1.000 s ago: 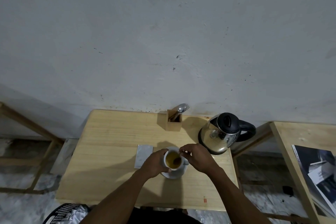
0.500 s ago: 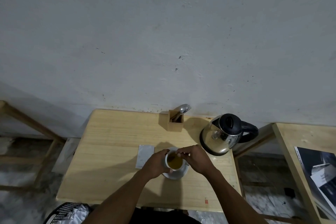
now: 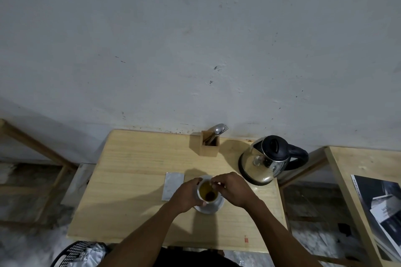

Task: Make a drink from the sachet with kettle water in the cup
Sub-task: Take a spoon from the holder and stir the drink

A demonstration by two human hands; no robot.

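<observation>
Low in the frame, a little right of centre, the white cup [image 3: 207, 191] stands on a white saucer [image 3: 211, 207] on the wooden table [image 3: 138, 180]. The left hand [image 3: 186, 196] grips the cup's side. The right hand [image 3: 233, 188] pinches something thin over the amber drink; I cannot tell what. A silver sachet [image 3: 172, 185] lies left of the cup. The steel kettle [image 3: 265, 161] stands to its upper right.

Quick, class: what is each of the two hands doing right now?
Left hand: closed around the side of the white cup.
Right hand: fingertips pinched above the cup; what they hold cannot be told.
</observation>
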